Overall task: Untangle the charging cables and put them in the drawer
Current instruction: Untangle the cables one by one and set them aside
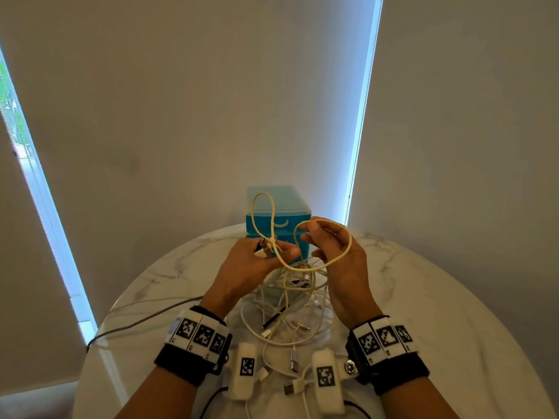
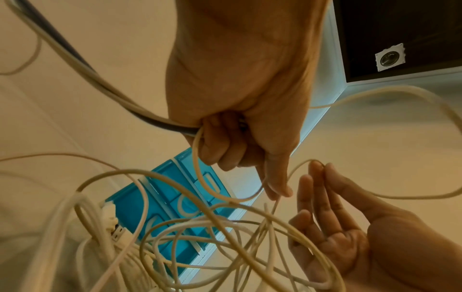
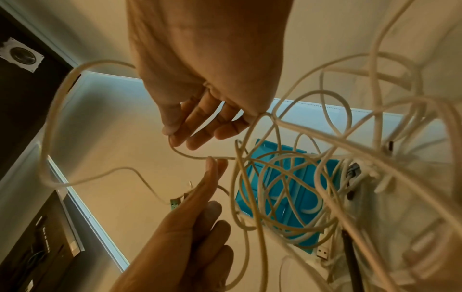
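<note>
Loose cables [image 1: 284,322] sprawl across the desk [image 1: 423,297]. Above them, left hand [image 1: 251,264] clenches a cream cable [image 1: 272,219]; right hand [image 1: 338,255] pinches its loop before the blue drawer [image 1: 282,222].

Both forearms are bare. The left hand [image 1: 242,267] and right hand [image 1: 341,261] each wear a black wrist strap [image 1: 178,362] topped by a white band of black square markers [image 1: 199,332]; a white tagged camera pod [image 1: 243,370] sits at each strap's inner side, the right one fixed by a silver bolt [image 1: 350,365]
</note>
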`<state>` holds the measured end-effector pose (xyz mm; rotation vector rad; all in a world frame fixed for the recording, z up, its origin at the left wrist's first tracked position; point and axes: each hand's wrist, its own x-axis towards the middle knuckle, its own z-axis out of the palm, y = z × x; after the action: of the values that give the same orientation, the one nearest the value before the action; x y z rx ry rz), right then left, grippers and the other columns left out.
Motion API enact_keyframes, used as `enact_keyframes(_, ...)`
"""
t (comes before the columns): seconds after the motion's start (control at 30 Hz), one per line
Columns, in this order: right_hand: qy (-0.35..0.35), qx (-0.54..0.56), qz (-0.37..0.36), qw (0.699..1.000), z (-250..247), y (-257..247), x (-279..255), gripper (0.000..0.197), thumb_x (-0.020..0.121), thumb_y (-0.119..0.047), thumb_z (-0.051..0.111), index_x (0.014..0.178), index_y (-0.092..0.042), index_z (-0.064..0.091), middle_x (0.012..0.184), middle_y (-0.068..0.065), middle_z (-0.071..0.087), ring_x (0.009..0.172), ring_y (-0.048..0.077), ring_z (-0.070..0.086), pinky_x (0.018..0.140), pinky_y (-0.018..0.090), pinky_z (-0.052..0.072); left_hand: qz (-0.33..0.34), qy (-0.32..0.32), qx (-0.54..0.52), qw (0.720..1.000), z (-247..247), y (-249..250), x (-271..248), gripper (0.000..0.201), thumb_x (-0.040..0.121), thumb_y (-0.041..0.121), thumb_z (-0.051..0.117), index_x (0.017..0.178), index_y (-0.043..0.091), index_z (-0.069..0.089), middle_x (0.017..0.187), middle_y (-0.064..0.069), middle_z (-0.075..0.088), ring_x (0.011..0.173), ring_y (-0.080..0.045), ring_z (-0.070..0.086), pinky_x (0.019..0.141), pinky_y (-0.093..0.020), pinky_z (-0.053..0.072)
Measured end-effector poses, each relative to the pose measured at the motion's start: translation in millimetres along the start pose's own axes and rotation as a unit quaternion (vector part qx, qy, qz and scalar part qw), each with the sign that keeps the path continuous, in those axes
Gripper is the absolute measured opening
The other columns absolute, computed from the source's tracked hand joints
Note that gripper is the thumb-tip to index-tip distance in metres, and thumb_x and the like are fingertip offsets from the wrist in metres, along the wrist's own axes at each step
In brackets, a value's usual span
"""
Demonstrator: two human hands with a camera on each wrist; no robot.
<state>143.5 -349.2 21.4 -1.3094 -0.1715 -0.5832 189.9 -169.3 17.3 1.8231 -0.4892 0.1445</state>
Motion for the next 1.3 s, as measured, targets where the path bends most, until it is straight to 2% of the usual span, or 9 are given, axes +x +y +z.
enact_keyframes(0.13,-0.015,0.017,0.011,1.0,1,4,1,0.023,0.105,-0.029,0.068,0.123,-0.016,0.075,0.117,0.001,0.082,0.112,0.02,0.077,0.091,0.037,0.055,0.017,0.019,-0.018,1.0,4,0,0,0.02,0.088,0.046,0.088,0.099,0.03,0.086,0.104,0.01,0.084,0.102,-0.009,0.078,0.103,-0.049,0.06)
enact_keyframes(0.37,-0.064,-0.037,0.05,0.996,-6,11,6,0.039,0.09,-0.011,0.085,0.123,-0.014,0.066,0.108,0.004,0.081,0.099,0.019,0.079,0.08,0.029,0.063,0.06,0.141,0.018,0.988,-3,-1,5,0.005,0.091,0.04,0.086,0.093,0.036,0.086,0.085,0.016,0.082,0.08,0.002,0.076,0.076,-0.019,0.056)
enact_keyframes(0.53,-0.114,-0.259,0.11,0.953,-19,40,8,0.027,0.082,-0.004,0.09,0.103,-0.016,0.076,0.097,0.002,0.082,0.093,0.02,0.078,0.085,0.033,0.064,0.086,0.28,-0.068,0.954,-16,2,7,0.013,0.091,0.04,0.086,0.085,0.029,0.085,0.067,0.014,0.071,0.061,0.002,0.055,0.068,-0.03,0.047)
enact_keyframes(0.67,-0.073,-0.251,0.096,0.961,-22,36,9,0.017,0.091,-0.023,0.086,0.106,-0.022,0.077,0.095,0.001,0.08,0.086,0.017,0.079,0.082,0.032,0.065,0.083,0.304,-0.161,0.935,-28,4,7,0.003,0.091,0.041,0.086,0.089,0.038,0.087,0.099,-0.011,0.08,0.087,-0.011,0.065,0.087,-0.032,0.054)
enact_keyframes(0.83,-0.12,-0.244,0.034,0.962,-4,22,0,0.027,0.094,-0.047,0.08,0.118,-0.035,0.08,0.093,-0.007,0.08,0.086,0.012,0.077,0.08,0.027,0.064,0.076,0.271,-0.173,0.944,-18,11,5,0.007,0.092,0.036,0.086,0.093,0.029,0.086,0.101,-0.002,0.083,0.099,-0.013,0.077,0.092,-0.03,0.058)
enact_keyframes(0.93,-0.151,-0.244,0.043,0.957,3,22,-5,0.021,0.098,-0.037,0.078,0.115,-0.026,0.082,0.086,-0.003,0.082,0.074,0.004,0.074,0.071,0.021,0.059,0.081,0.263,-0.176,0.945,-14,12,5,0.013,0.091,0.035,0.087,0.099,0.025,0.086,0.103,0.002,0.083,0.101,-0.016,0.077,0.089,-0.027,0.059)
enact_keyframes(1.03,-0.107,-0.154,0.054,0.981,6,13,-7,0.017,0.102,-0.026,0.074,0.109,-0.012,0.08,0.086,0.007,0.082,0.066,0.01,0.071,0.063,0.021,0.056,0.071,0.237,-0.162,0.955,-15,10,6,0.013,0.089,0.036,0.089,0.098,0.027,0.087,0.1,-0.003,0.083,0.094,-0.019,0.074,0.092,-0.034,0.058)
enact_keyframes(1.17,-0.032,-0.013,0.105,0.994,-3,4,2,0.023,0.108,-0.024,0.063,0.118,-0.007,0.076,0.103,0.01,0.083,0.08,0.019,0.074,0.064,0.024,0.054,0.049,0.189,-0.131,0.972,-20,3,5,0.015,0.089,0.027,0.089,0.102,0.022,0.086,0.058,0.022,0.063,0.057,0.006,0.059,0.059,-0.008,0.045)
enact_keyframes(1.3,0.035,0.236,0.167,0.957,-13,-3,10,0.039,0.107,-0.025,0.048,0.127,-0.002,0.072,0.118,0.018,0.08,0.096,0.024,0.078,0.078,0.03,0.056,-0.017,0.182,-0.08,0.98,-31,-9,6,0.02,0.082,0.026,0.094,0.1,0.03,0.086,0.086,0.018,0.08,0.086,0.002,0.073,0.076,-0.018,0.051)
